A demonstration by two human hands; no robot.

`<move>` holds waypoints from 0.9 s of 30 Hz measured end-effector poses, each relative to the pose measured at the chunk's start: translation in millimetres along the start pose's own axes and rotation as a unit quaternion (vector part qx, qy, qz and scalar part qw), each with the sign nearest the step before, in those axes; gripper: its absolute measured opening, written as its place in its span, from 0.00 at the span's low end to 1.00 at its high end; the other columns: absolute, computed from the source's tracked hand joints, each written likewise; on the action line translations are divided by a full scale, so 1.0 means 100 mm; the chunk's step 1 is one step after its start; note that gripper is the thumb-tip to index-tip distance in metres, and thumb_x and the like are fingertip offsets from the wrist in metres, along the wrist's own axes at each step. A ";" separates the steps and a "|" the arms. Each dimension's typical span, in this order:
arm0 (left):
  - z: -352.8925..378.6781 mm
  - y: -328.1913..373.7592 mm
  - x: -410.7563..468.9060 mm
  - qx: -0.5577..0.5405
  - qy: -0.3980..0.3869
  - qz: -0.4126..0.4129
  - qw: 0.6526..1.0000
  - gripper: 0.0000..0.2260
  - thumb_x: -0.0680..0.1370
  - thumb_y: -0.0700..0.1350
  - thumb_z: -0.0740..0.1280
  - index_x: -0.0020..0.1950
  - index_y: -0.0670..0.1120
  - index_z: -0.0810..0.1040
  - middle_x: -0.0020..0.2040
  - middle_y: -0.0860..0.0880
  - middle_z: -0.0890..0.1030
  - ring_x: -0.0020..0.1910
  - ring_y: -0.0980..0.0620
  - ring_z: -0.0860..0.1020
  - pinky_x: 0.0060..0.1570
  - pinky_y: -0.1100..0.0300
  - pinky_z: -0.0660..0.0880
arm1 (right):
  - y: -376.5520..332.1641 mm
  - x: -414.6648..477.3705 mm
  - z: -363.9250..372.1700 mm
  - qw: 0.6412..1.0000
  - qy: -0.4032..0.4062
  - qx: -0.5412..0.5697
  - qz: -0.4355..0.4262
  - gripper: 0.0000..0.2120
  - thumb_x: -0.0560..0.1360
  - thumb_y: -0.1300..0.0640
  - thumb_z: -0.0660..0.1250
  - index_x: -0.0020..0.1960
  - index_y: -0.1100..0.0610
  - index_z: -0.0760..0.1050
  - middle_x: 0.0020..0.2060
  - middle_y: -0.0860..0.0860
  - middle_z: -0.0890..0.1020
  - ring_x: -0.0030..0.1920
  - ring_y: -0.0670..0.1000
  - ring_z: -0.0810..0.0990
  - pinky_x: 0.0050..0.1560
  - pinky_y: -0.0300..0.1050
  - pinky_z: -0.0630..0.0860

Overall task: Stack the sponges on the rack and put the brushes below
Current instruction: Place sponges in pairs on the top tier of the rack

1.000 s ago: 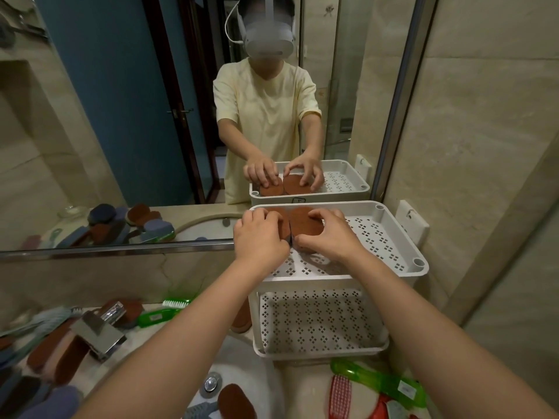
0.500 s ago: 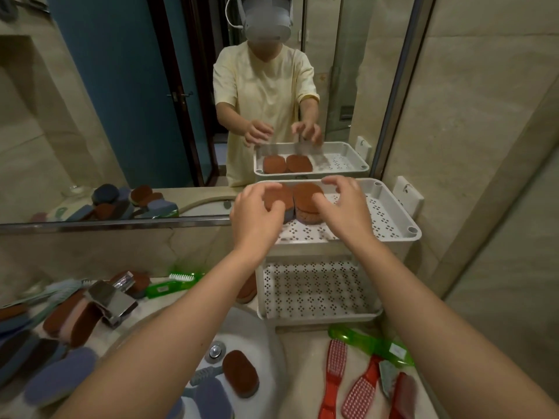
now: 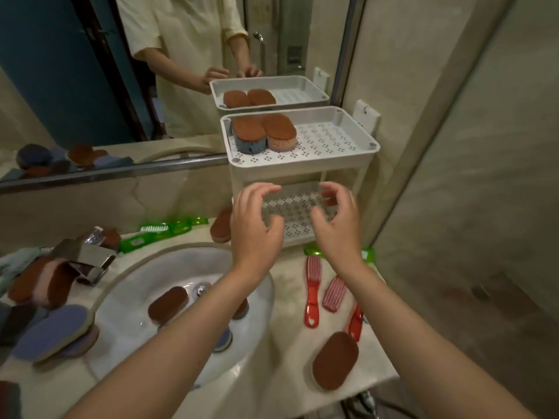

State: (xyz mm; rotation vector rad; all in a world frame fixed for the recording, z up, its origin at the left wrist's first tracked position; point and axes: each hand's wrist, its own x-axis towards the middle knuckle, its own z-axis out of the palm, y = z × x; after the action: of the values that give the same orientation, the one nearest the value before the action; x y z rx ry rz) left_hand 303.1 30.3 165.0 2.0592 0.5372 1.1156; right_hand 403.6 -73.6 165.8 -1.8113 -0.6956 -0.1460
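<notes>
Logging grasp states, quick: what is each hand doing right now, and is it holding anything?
Left hand: open, fingers loosely curled, holding nothing.
Right hand: open, fingers loosely curled, holding nothing.

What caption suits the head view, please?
Blue sponge and pink sponge on the rack's top shelf; left hand and right hand hover empty.

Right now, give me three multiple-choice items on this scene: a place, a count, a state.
1. The long red brush lies: A on the floor; B on the counter; C inside a drawer.
2. Sponges on the top tray number: A one; B two; C four.
3. The left hand and right hand: A grip sponges; B hold brushes; C hold nothing.
B: marble counter shows beneath it. B: two brown-topped ones sit side by side. C: both hover empty, fingers loosely curled.
</notes>
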 end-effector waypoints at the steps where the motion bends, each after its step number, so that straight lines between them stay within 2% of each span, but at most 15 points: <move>1: 0.01 -0.01 -0.10 -0.004 -0.019 -0.003 1.000 0.20 0.69 0.39 0.60 0.59 0.51 0.75 0.59 0.56 0.74 0.63 0.60 0.69 0.66 0.60 0.65 | 0.05 -0.12 -0.02 1.000 -0.003 -0.010 0.010 0.19 0.70 0.58 0.65 0.60 0.49 0.73 0.52 0.44 0.74 0.53 0.45 0.74 0.57 0.52 0.75; 4: 0.05 -0.07 -0.40 -0.020 -0.084 -0.017 0.996 0.20 0.70 0.39 0.60 0.59 0.52 0.74 0.60 0.55 0.73 0.64 0.57 0.69 0.66 0.61 0.64 | 0.19 -0.46 -0.09 0.998 -0.023 -0.039 0.054 0.20 0.71 0.59 0.65 0.62 0.49 0.72 0.55 0.43 0.74 0.56 0.45 0.74 0.58 0.51 0.75; 6: 0.08 -0.11 -0.60 -0.042 -0.138 -0.047 0.988 0.20 0.70 0.40 0.60 0.59 0.55 0.73 0.59 0.57 0.72 0.63 0.60 0.70 0.64 0.63 0.66 | 0.30 -0.69 -0.14 0.994 -0.033 -0.068 0.083 0.19 0.72 0.59 0.65 0.62 0.49 0.72 0.55 0.44 0.75 0.57 0.45 0.75 0.59 0.50 0.74; 9: 0.14 -0.20 -0.93 -0.074 -0.217 -0.086 0.969 0.19 0.71 0.42 0.61 0.59 0.58 0.73 0.58 0.59 0.74 0.58 0.63 0.73 0.57 0.63 0.71 | 0.47 -1.04 -0.21 0.987 -0.027 -0.090 0.129 0.16 0.72 0.57 0.65 0.60 0.51 0.74 0.52 0.46 0.76 0.52 0.45 0.75 0.56 0.51 0.75; 12: 0.23 -0.29 -1.23 -0.080 -0.290 -0.135 0.944 0.18 0.73 0.41 0.63 0.58 0.60 0.73 0.56 0.57 0.76 0.53 0.62 0.75 0.53 0.59 0.75 | 0.66 -1.35 -0.30 0.977 -0.030 -0.102 0.186 0.17 0.71 0.56 0.67 0.60 0.51 0.74 0.51 0.47 0.75 0.52 0.48 0.76 0.54 0.53 0.76; 16: 0.37 -0.38 -1.54 -0.082 -0.371 -0.246 0.891 0.14 0.76 0.39 0.63 0.59 0.54 0.74 0.52 0.54 0.79 0.49 0.58 0.78 0.55 0.58 0.76 | 0.89 -1.73 -0.41 0.957 -0.046 -0.136 0.250 0.19 0.71 0.55 0.67 0.61 0.49 0.72 0.51 0.49 0.77 0.45 0.45 0.76 0.44 0.44 0.73; 18: 0.43 -0.41 -1.65 -0.075 -0.396 -0.286 0.869 0.14 0.77 0.38 0.62 0.60 0.52 0.73 0.54 0.50 0.78 0.50 0.56 0.77 0.56 0.59 0.74 | 0.95 -1.88 -0.43 0.947 -0.055 -0.157 0.276 0.20 0.71 0.54 0.66 0.63 0.49 0.72 0.53 0.49 0.76 0.47 0.45 0.76 0.44 0.43 0.73; 22: 0.51 -0.43 -1.80 -0.046 -0.441 -0.319 0.838 0.16 0.79 0.39 0.62 0.66 0.47 0.71 0.61 0.47 0.77 0.56 0.53 0.76 0.58 0.61 0.71 | 1.02 -2.06 -0.45 0.929 -0.054 -0.174 0.323 0.22 0.73 0.54 0.67 0.66 0.52 0.70 0.61 0.52 0.73 0.60 0.53 0.74 0.59 0.50 0.75; 25: 0.56 -0.43 -1.91 -0.021 -0.489 -0.338 0.804 0.20 0.80 0.41 0.61 0.72 0.46 0.66 0.67 0.45 0.73 0.65 0.48 0.73 0.63 0.58 0.70 | 1.06 -2.17 -0.45 0.908 -0.054 -0.167 0.381 0.26 0.74 0.54 0.67 0.70 0.54 0.66 0.65 0.55 0.70 0.63 0.57 0.73 0.60 0.49 0.74; 27: 0.59 -0.43 -1.97 -0.014 -0.510 -0.355 0.783 0.22 0.80 0.41 0.61 0.74 0.46 0.63 0.70 0.44 0.71 0.67 0.47 0.72 0.63 0.58 0.69 | 1.09 -2.22 -0.43 0.888 -0.066 -0.144 0.433 0.30 0.74 0.54 0.67 0.73 0.55 0.60 0.68 0.57 0.67 0.64 0.59 0.73 0.60 0.51 0.73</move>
State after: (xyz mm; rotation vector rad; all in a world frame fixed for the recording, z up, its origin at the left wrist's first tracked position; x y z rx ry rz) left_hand 245.8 -92.3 4.5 1.8142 0.6075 -0.4582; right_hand 289.6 -218.9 -3.6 -2.2705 0.1081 0.4978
